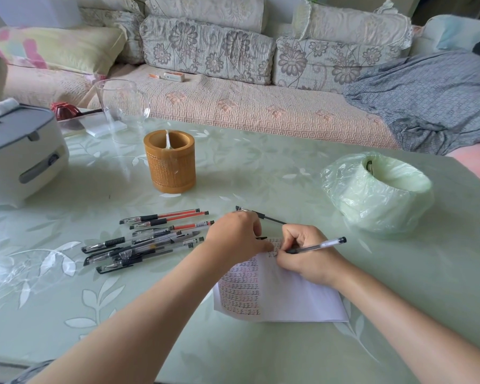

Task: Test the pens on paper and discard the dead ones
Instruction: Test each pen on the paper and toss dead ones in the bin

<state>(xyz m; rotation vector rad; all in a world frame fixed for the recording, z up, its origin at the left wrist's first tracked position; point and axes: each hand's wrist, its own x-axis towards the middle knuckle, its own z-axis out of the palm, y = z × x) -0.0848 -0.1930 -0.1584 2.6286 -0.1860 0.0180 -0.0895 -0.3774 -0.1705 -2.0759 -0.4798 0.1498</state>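
Observation:
A white sheet of paper [294,295] lies on the green table, its left part filled with rows of small written marks. My right hand [305,256] grips a clear pen [319,245] with a black end, tip down on the paper's top edge. My left hand [236,236] rests on the paper's top left corner; a small black piece shows under its fingers, and I cannot tell whether it is held. Another black pen [269,217] lies just behind my hands. Several black and red gel pens [150,239] lie in a loose pile to the left.
A bamboo pen holder [171,164] stands behind the pile. A small bin lined with a green plastic bag [377,189] sits at the right. A white appliance [20,156] and a clear glass [122,106] stand at the far left. A sofa runs behind the table.

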